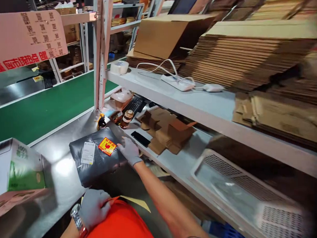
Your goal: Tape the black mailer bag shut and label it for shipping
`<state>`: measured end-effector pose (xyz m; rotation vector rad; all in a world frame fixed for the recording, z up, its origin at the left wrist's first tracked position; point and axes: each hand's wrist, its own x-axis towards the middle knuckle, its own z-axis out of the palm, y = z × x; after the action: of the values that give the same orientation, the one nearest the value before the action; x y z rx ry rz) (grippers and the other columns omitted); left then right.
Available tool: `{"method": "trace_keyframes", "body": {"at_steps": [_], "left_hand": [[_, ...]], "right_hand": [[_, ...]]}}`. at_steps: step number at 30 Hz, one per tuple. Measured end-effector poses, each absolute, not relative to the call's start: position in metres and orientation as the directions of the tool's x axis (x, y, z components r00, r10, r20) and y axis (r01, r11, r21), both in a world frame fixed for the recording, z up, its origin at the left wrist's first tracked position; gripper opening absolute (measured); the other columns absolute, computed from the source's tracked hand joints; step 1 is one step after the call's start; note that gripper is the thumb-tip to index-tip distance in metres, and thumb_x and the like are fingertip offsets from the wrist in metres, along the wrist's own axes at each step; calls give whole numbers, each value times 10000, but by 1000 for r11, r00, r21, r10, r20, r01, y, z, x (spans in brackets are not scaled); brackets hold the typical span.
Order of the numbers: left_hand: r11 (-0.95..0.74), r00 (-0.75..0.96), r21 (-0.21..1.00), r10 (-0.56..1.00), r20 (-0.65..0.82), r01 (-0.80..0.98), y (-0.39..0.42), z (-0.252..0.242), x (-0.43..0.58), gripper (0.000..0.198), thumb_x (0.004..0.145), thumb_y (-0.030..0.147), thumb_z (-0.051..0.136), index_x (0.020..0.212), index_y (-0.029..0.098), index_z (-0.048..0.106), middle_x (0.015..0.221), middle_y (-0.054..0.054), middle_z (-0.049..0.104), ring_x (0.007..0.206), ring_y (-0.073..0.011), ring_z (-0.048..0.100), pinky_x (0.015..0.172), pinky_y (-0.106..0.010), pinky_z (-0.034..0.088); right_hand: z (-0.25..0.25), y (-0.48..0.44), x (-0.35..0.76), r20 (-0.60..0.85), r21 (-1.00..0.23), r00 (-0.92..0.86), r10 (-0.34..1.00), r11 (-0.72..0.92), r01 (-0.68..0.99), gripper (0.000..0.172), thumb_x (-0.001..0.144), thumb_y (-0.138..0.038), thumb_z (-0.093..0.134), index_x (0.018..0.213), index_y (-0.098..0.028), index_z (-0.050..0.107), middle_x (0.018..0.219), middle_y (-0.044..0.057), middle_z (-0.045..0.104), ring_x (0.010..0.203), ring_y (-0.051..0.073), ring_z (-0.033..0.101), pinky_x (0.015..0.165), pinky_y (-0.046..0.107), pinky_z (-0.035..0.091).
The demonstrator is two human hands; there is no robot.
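The gloved right hand is lying flat and unclenched on the edge of the black poly mailer on the steel bench, which is looking soft, slick and probably light, best pinched just under those fingers; whether the left hand is gripping anything, I cannot tell.

Head-worn camera, tilted, looks forward and down, close in. Right hand on grey parcel sits mid-frame; left hand nearer the lens; shelf runs beyond the grip.
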<state>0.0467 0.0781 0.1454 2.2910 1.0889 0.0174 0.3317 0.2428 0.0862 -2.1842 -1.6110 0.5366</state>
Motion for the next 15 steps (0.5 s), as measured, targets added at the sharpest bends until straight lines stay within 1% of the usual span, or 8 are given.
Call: {"method": "trace_keyframes", "body": {"at_steps": [2,3,5,6,8,11,13,15], "left_hand": [[-515,696,500,653,-297,696,85,144,54,292,1100,338,585,969,240,827,921,-67,838,833,-216,739,689,-355,369],[-529,706,484,623,-336,697,89,144,59,301,1106,348,581,973,238,827,939,-74,844,850,-223,747,693,-356,372],[-553,711,447,563,-421,703,97,142,70,309,1112,372,582,1004,234,836,1002,-91,861,904,-244,768,704,-354,380],[-562,703,424,539,-463,710,100,141,75,309,1111,385,588,1026,234,844,1038,-101,869,937,-258,779,713,-354,388],[-578,674,370,501,-543,727,104,135,83,329,1110,412,593,1059,229,860,1092,-130,876,990,-291,797,738,-356,416],[-602,665,347,452,-594,719,101,116,90,383,1139,402,530,1074,226,864,1122,-143,879,1051,-308,821,810,-357,482],[-603,688,379,438,-579,702,97,97,94,399,1147,348,475,1078,235,851,1113,-119,882,1076,-299,830,866,-357,521],[-600,724,425,444,-528,678,92,75,99,408,1128,291,438,1082,246,841,1123,-100,883,1094,-297,832,915,-372,557]], "right_hand": [[91,240,314,22,-602,130,991,-91,794,594,1074,-245,673,1647,-100,611,1723,217,604,1617,302,561,1363,428,414],[93,239,303,56,-662,24,998,19,749,587,1048,-224,702,1615,-84,645,1735,221,593,1646,315,523,1405,456,348],[96,235,283,59,-818,-206,977,165,551,533,932,-171,805,1448,-46,761,1674,238,651,1641,350,515,1433,533,259],[98,231,276,38,-883,-294,955,170,437,460,877,-156,838,1325,-53,817,1609,220,710,1608,336,549,1424,537,264],[98,218,275,-10,-960,-368,930,94,265,313,810,-172,877,1115,-100,872,1401,137,841,1454,261,675,1365,460,373],[92,180,306,-84,-983,-168,982,-54,175,260,860,-298,882,1081,-161,893,1175,27,890,1195,174,776,1199,309,515],[80,144,342,-168,-981,108,980,-177,81,265,882,-335,881,1100,-187,894,1150,29,887,1157,187,779,1149,309,550],[65,100,384,-280,-959,389,878,-276,-67,221,891,-386,864,1002,-195,859,1025,54,873,1059,224,789,1064,369,613]]}}
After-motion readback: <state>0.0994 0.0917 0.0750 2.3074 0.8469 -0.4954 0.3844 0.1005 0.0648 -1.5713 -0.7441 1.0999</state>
